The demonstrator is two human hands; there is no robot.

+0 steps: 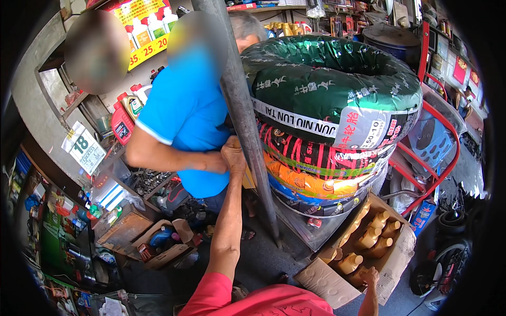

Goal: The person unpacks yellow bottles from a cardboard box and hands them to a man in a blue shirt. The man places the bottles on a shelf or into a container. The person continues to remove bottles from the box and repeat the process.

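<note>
Left hand [233, 156] clamped on the upright grey pole [247, 124] beside stacked wrapped tyres [329, 121] (steadying it, apparently), right hand [370, 275], seemingly part-open, at the bottle carton [337, 287], regrip pending.

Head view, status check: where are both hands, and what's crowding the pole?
Left hand gripping grey pole. Right hand at bottle carton. Wrapped tyre stack and person in blue shirt close on either side.

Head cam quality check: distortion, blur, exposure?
Head view: strong fisheye, the grey pole bows, black vignette rings the frame; two patches at upper left are blurred; daylight blows out the right edge; left hand on the pole and stacked wrapped tyres are sharp.
</note>
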